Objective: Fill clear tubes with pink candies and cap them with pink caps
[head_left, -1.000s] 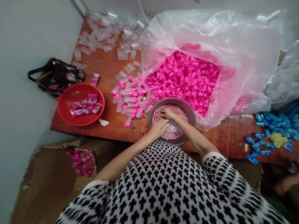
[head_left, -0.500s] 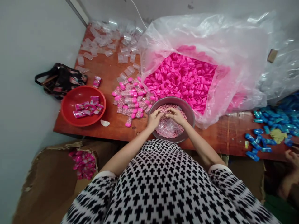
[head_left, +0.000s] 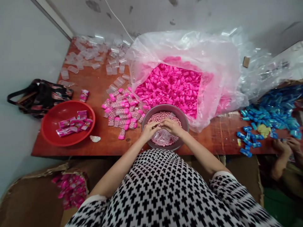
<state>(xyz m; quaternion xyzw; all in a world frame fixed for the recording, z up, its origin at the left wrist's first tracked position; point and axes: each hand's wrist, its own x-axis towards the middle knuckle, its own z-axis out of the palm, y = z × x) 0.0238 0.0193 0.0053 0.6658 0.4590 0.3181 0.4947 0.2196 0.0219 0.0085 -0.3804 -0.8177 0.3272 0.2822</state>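
Note:
A grey bowl (head_left: pixel 186 121) of small pink beads (head_left: pixel 159 117) stands at the table's front edge, close to my body. Over it, my left hand (head_left: pixel 150 130) and my right hand (head_left: pixel 172 126) meet at the fingertips, both pinched closed. Whatever lies between the fingers is too small to make out. A crumpled transparent plastic bag (head_left: pixel 161 136) rests on the beads beneath my hands. Left of the bowl is a pile of bead-filled containers (head_left: pixel 121 112) with bright pink caps. Behind it, loose pink caps (head_left: pixel 171 83) fill a large plastic bag (head_left: pixel 220 56).
A red basin (head_left: pixel 44 130) with pink packets stands at left, near a dark handbag (head_left: pixel 40 94). Transparent containers (head_left: pixel 115 67) lie at the back left. Blue containers (head_left: pixel 247 135) lie at right, by another person's hands (head_left: pixel 282 146). Open cardboard boxes (head_left: pixel 26 195) sit below the table.
The view has swung, so the table sits further left and lower in the picture. My fingertips have come closer together over the bowl. More of the other person's hands shows at right.

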